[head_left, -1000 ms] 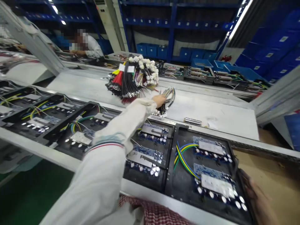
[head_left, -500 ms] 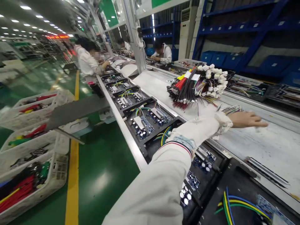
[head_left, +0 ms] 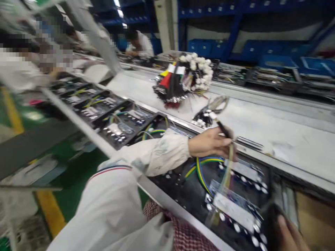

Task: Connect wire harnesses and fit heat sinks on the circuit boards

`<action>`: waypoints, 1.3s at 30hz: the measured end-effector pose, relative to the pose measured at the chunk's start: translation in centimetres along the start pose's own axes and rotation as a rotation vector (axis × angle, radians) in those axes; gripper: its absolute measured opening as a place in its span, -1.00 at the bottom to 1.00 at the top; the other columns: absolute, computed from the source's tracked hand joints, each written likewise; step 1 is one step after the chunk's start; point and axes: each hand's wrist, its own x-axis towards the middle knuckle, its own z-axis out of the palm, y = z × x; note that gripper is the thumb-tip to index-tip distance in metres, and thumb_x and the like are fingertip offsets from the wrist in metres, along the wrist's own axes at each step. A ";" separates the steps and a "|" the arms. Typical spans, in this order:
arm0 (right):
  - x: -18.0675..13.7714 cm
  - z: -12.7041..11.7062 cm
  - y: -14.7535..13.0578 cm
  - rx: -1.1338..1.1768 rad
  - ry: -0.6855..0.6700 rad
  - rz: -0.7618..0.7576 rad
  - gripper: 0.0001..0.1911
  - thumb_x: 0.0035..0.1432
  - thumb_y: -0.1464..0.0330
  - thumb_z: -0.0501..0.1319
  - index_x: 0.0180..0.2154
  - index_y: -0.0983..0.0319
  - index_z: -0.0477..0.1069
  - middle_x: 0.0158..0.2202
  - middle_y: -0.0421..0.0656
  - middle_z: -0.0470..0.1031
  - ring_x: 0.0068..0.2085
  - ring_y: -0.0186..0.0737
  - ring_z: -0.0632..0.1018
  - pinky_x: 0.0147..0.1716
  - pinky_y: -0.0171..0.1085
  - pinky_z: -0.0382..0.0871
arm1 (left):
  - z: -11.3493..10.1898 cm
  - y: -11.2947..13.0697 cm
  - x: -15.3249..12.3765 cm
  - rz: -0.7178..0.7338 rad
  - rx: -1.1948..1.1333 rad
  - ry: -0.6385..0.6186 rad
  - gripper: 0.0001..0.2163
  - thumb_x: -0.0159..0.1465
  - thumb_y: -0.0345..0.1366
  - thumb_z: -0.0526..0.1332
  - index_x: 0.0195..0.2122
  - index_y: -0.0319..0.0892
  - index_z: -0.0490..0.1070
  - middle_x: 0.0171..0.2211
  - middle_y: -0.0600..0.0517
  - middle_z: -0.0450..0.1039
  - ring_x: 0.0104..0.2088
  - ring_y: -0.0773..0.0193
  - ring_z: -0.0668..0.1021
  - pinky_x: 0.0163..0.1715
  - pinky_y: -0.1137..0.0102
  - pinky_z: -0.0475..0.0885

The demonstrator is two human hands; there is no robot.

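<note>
My left hand (head_left: 209, 143) is closed around a wire harness (head_left: 229, 165), blurred by motion. The harness has a black sleeve and a white connector at its upper end, and its pale yellowish wires hang down over the black tray (head_left: 178, 190). In this tray lie circuit boards (head_left: 234, 209) with silvery plates and round capacitors, beside blue, yellow and green wires (head_left: 201, 174). At the lower right edge, my right hand (head_left: 290, 235) is partly cut off, its fingers closed on the tray's dark right end.
Similar black trays (head_left: 115, 125) line the rail to the left. On the white surface beyond lie a large bundle of wires (head_left: 178, 82), a smaller harness bunch (head_left: 206, 115) and dark strips (head_left: 250, 143). Co-workers (head_left: 140, 43) sit farther back. Blue bins (head_left: 204, 47) fill the shelves.
The view has swung right. My left hand has come back from over the white surface to above the tray and now holds a wire harness. My right hand has come into view.
</note>
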 end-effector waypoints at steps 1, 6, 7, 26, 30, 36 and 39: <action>-0.7 0.7 0.1 0.024 0.066 0.061 -0.44 0.13 -0.06 0.04 0.16 -0.14 0.18 0.02 -0.11 0.41 0.11 -0.01 0.39 -0.11 -0.05 0.45 | -0.6 -1.0 -0.6 -0.053 0.009 -0.014 -0.77 0.09 -0.30 0.31 -0.32 -0.18 0.25 -0.49 0.06 0.50 -0.45 0.25 0.59 -0.35 0.25 0.53; -0.4 2.9 -1.4 0.159 0.214 0.084 -0.29 0.09 -0.06 0.04 0.14 0.25 0.24 0.11 -0.01 0.35 0.14 0.00 0.35 0.15 -0.02 0.20 | -2.8 -3.8 -0.8 -0.153 0.126 0.254 -0.60 -0.14 -0.37 0.46 -0.35 -0.16 0.27 -0.52 0.12 0.47 -0.50 0.21 0.59 -0.44 0.30 0.54; 0.0 2.6 -2.4 0.112 0.266 0.019 -0.31 0.10 -0.05 0.04 0.12 0.26 0.26 0.10 0.00 0.35 0.12 -0.02 0.36 0.13 -0.03 0.21 | -2.9 -3.9 -0.6 -0.180 0.150 0.264 -0.62 -0.15 -0.38 0.47 -0.38 -0.18 0.29 -0.53 0.11 0.47 -0.48 0.20 0.60 -0.46 0.33 0.53; 12.2 11.0 -16.5 -0.378 -0.179 -0.441 -0.86 0.04 0.33 0.27 -0.37 0.27 0.55 -0.38 -0.10 0.58 -0.35 -0.23 0.54 -0.31 -0.27 0.33 | -10.2 0.8 0.4 -0.126 0.306 0.448 -0.70 -0.10 -0.39 0.44 -0.45 -0.25 0.31 -0.57 0.13 0.41 -0.54 0.36 0.53 -0.55 0.45 0.53; 13.4 12.4 -15.8 -0.405 -0.194 -0.424 -0.87 0.01 0.33 0.26 -0.41 0.25 0.55 -0.45 -0.15 0.56 -0.43 -0.28 0.50 -0.38 -0.31 0.30 | -11.1 0.3 1.1 -0.084 0.280 0.419 -0.70 -0.07 -0.39 0.41 -0.45 -0.23 0.25 -0.57 0.16 0.39 -0.55 0.40 0.51 -0.56 0.48 0.50; 13.1 12.1 -15.6 -0.426 -0.209 -0.406 -0.86 -0.03 0.33 0.28 -0.45 0.28 0.55 -0.54 -0.18 0.52 -0.51 -0.31 0.44 -0.46 -0.33 0.24 | -11.8 -0.4 1.9 -0.034 0.276 0.398 -0.72 -0.03 -0.41 0.38 -0.45 -0.22 0.22 -0.57 0.14 0.41 -0.55 0.38 0.51 -0.53 0.44 0.49; 13.1 12.1 -15.8 -0.436 -0.206 -0.402 -0.86 -0.03 0.32 0.27 -0.44 0.27 0.55 -0.53 -0.18 0.52 -0.49 -0.31 0.44 -0.45 -0.33 0.23 | -12.1 -0.6 2.1 -0.032 0.267 0.388 -0.73 -0.03 -0.41 0.37 -0.46 -0.22 0.23 -0.56 0.13 0.43 -0.55 0.38 0.52 -0.51 0.43 0.50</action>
